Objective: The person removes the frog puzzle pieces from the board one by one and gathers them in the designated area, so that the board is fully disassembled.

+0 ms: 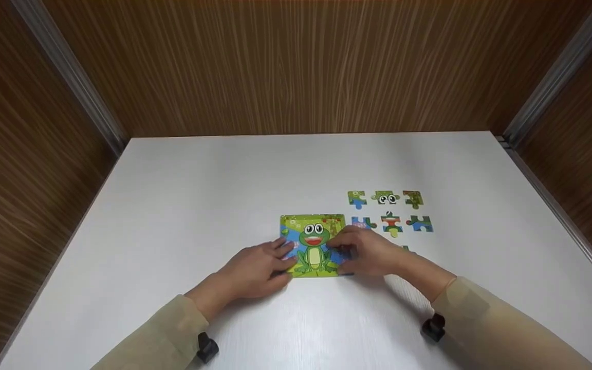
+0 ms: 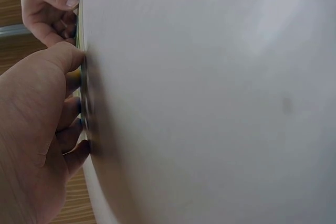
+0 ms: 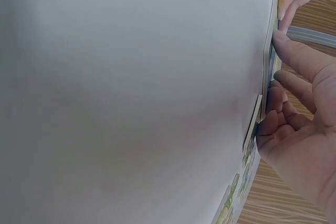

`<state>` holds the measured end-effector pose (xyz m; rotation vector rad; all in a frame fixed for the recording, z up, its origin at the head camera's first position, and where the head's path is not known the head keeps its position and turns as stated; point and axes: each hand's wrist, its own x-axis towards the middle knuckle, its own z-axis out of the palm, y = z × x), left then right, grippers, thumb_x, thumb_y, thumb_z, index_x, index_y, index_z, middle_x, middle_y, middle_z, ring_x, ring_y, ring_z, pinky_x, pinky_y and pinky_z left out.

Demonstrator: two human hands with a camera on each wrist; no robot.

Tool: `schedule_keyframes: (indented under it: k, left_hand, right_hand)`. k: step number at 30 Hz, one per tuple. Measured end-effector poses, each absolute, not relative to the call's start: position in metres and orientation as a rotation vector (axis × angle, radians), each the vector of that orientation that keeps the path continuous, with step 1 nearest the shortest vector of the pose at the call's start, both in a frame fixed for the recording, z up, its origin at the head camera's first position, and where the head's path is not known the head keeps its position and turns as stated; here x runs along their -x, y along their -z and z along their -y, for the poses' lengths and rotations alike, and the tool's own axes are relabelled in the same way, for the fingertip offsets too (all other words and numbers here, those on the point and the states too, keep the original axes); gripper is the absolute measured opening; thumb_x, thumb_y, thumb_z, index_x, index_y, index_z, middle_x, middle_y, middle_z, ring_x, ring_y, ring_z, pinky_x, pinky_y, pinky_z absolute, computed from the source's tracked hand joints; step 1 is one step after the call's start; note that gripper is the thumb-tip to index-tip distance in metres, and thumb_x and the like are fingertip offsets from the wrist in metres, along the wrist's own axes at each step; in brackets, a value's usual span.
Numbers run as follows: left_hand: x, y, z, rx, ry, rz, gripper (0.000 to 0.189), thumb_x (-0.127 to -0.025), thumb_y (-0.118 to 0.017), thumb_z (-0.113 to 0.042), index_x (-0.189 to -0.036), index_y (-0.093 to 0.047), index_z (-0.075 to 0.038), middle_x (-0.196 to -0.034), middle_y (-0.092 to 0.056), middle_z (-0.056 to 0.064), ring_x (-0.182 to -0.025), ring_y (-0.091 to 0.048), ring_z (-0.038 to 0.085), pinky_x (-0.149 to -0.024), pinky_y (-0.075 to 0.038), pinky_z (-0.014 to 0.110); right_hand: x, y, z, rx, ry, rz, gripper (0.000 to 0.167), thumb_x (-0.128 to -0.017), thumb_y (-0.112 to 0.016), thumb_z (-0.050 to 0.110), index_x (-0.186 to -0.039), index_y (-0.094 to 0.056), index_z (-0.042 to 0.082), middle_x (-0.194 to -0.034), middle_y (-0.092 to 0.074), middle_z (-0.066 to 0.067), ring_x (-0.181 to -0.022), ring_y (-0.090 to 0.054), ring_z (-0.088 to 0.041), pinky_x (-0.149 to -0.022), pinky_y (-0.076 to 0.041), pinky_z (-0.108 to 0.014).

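A square frog puzzle board (image 1: 314, 257) lies on the white table, its picture facing up. My left hand (image 1: 257, 267) rests at its left side, fingers spread over the edge and thumb near the lower left corner. At the right side is my right hand (image 1: 370, 252), with the index fingertip on the picture beside the frog and the thumb by the lower right corner. In the right wrist view its other fingers (image 3: 270, 121) bend down at the board's side; I cannot tell whether they pinch anything. Part of the board's right side is hidden under this hand.
Loose puzzle pieces lie in rows right of the board: an eyes piece (image 1: 386, 198), a mouth piece (image 1: 391, 224) and corner pieces such as the upper right one (image 1: 412, 198). My right hand and forearm cover others. Wood-grain panels (image 1: 306, 67) enclose the table (image 1: 183, 205).
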<state>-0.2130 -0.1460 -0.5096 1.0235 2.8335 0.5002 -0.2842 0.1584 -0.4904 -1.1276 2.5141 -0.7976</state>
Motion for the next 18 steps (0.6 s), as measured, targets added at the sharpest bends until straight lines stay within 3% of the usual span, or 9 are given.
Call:
schedule_keyframes:
  k: [18]
  left_hand:
    - [0.2134,0.5115,0.1456,-0.99,-0.474,-2.847,0.048,-0.107,-0.054,-0.038,-0.147,-0.065,-0.016,-0.161,-0.048,0.006,-0.153,-0.04,0.03,-0.119,-0.041,0.048]
  right_hand:
    - [0.2851,0.4897,-0.1563,1.098,0.811,-2.531,0.043,-0.084,-0.09,0.012,-0.125,-0.077,0.008,-0.113,-0.067,0.0,-0.099,-0.057,-0.018,-0.088,-0.051,-0.038]
